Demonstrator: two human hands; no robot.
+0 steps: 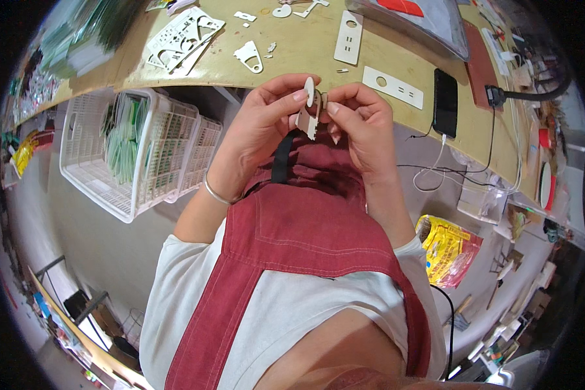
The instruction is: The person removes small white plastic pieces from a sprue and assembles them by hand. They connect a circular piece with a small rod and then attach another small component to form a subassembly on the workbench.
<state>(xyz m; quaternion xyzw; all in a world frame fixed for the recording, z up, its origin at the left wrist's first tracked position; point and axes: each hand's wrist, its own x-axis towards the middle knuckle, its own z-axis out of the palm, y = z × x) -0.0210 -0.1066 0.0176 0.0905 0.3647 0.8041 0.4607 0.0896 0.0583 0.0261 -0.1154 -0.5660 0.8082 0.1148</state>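
Note:
My left hand point(266, 114) pinches a small assembly of flat cream cut-out pieces point(306, 122) in front of my lap, at the near table edge. A round disc point(310, 92) stands up from it beside my left thumb. From the other side, my right hand point(365, 123) grips the same assembly between thumb and forefinger; part of it is hidden by the fingers. Close ahead on the table lies a loose rounded triangular cut-out piece point(247, 57). Two flat rectangular panels with holes, one upright point(349, 39) and one slanted point(392, 88), lie to the right.
Punched-out cream sheets point(186, 39) and small scraps lie on the yellowish table point(299, 62). A black phone point(444, 104) with a white cable rests near the right edge. A white plastic basket point(136, 156) with green packets stands at left below the table. A yellow bag point(446, 250) is at lower right.

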